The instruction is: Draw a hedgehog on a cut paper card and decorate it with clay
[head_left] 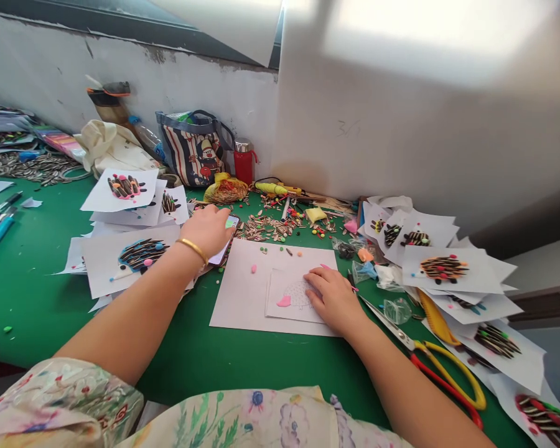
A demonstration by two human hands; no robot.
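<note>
My left hand (208, 231), with a gold bangle on its wrist, reaches over a phone (223, 247) that lies partly under it. Its fingers look loosely stretched, though some are hidden. My right hand (333, 295) rests with fingers spread on small white paper cards (284, 313), which lie on a larger white sheet (236, 311). A dotted hedgehog outline shows on the top card, and pink clay (284, 301) covers its snout. Another pink clay lump (254, 269) sits on the sheet beside small green balls (264, 250). A bit of pink shows behind my right fingers.
Finished seed hedgehog pictures are stacked left (102, 261) and right (490, 274). Scissors (413, 345) lie beside my right forearm. Loose seeds (266, 227), clay lumps (365, 254) and a yellow packet (315, 215) line the back. A striped bag (191, 149) and red bottle (243, 162) stand by the wall.
</note>
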